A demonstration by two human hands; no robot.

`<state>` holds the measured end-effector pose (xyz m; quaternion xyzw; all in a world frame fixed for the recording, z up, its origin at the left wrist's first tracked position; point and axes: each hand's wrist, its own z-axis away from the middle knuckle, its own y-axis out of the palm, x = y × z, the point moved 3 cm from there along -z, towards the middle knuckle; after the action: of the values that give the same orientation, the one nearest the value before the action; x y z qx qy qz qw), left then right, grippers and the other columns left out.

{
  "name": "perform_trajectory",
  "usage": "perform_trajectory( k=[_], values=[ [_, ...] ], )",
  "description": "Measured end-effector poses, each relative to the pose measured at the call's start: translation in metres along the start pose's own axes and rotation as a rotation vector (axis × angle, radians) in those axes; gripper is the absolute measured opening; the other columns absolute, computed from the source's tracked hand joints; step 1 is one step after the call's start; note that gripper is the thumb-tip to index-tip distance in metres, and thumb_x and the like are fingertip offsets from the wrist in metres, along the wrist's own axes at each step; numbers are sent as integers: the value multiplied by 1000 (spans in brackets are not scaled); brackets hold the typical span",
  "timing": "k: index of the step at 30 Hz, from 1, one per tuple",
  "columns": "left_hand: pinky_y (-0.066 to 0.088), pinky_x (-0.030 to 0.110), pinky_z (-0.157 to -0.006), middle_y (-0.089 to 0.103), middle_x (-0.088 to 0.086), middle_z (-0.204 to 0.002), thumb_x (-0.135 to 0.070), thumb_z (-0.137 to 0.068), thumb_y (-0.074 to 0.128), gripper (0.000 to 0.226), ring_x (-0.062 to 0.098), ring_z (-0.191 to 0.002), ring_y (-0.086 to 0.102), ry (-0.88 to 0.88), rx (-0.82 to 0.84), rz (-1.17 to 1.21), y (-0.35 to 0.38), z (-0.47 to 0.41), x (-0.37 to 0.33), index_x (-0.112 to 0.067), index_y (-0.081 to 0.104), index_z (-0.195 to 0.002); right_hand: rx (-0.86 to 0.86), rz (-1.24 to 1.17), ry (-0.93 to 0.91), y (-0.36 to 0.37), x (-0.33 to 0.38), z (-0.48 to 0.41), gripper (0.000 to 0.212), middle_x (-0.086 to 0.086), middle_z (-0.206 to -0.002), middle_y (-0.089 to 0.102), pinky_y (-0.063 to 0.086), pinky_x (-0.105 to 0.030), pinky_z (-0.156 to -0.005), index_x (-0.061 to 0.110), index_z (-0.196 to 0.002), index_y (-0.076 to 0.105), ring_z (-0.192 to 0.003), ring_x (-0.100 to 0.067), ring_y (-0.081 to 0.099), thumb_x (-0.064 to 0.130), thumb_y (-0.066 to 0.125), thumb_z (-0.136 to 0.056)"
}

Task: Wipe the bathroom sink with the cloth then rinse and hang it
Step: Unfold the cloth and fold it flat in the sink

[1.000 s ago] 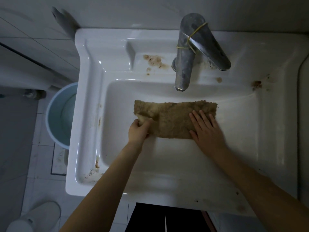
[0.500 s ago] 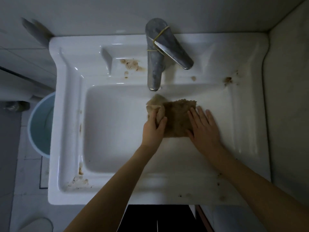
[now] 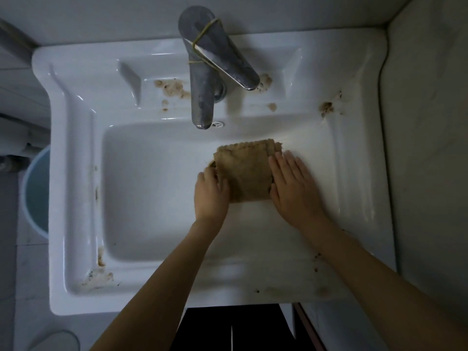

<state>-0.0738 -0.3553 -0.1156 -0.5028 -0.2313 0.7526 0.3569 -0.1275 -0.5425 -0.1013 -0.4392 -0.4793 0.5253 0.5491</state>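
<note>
Since the earlier frames, the cloth had been folded from a wide strip into a compact square. It lay in the sink basin, right of centre frame, below the tap. The left hand gripped its left edge, fingers curled. The right hand pressed flat on its right edge, fingers straight. Brown stains marked the ledge beside the tap. A bucket stood at the left edge of the frame.
</note>
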Motion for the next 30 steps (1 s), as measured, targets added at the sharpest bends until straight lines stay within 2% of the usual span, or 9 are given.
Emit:
perform_trajectory(
  k=[2,4,7,12,17,20,24,27,30],
  values=[
    [52,40,-80,57,8,-108,-28,-93,60,30,27,-96,59,-148,43,26,3,0,14,-8,50,-113,24,28,-63,7,11,-4,58,-16,-156,26,17,-46,-119,4,-150,23,-146,-30,20,31,29,-99],
    [52,38,-79,62,6,-102,-28,-89,66,36,24,-95,60,-141,108,85,11,0,16,-7,49,-114,67,56,-52,20,16,-6,63,-15,-157,24,18,-46,-119,4,-151,20,-147,-29,20,38,31,-98],
    [45,29,-77,57,-2,-100,-27,-88,70,47,14,-92,55,-129,148,195,18,-1,9,-5,48,-124,121,83,42,34,14,-6,70,-17,-157,24,19,-45,-119,2,-150,22,-146,-30,20,45,32,-95],
    [49,27,-76,58,-4,-96,-21,-94,61,35,16,-91,59,-128,178,341,-2,-2,14,-9,51,-126,169,87,41,38,22,-11,74,-19,-156,25,17,-44,-119,0,-149,23,-146,-32,21,48,27,-93],
    [47,11,-62,58,-9,-85,-13,-95,59,25,2,-73,55,-62,84,369,-40,-2,42,-15,54,-119,200,44,-59,45,60,-28,75,-17,-155,30,22,-48,-117,3,-149,26,-145,-30,24,53,28,-94],
    [46,20,-67,60,-8,-88,-14,-92,63,26,4,-75,55,-108,23,325,-49,-5,64,-15,55,-117,210,26,-118,52,76,-31,74,-16,-156,26,20,-48,-118,4,-150,21,-146,-30,22,54,26,-96],
    [49,31,-79,62,1,-102,-18,-88,69,38,15,-86,59,-236,84,331,-46,-10,67,-11,55,-122,203,28,-127,52,68,-32,72,-14,-155,31,23,-49,-117,6,-150,24,-144,-29,26,53,30,-96],
    [51,28,-81,62,3,-105,-20,-87,71,49,19,-95,62,-307,142,438,-46,-14,61,-12,50,-130,173,51,-68,44,50,-30,72,-16,-155,29,21,-50,-117,4,-149,25,-145,-31,23,51,31,-96],
    [52,24,-75,61,4,-94,-19,-87,70,56,20,-90,63,-263,178,451,-49,-15,55,-21,45,-136,155,91,-25,43,23,-21,73,-15,-159,17,13,-48,-120,4,-151,17,-148,-30,12,51,25,-97]
  ],
)
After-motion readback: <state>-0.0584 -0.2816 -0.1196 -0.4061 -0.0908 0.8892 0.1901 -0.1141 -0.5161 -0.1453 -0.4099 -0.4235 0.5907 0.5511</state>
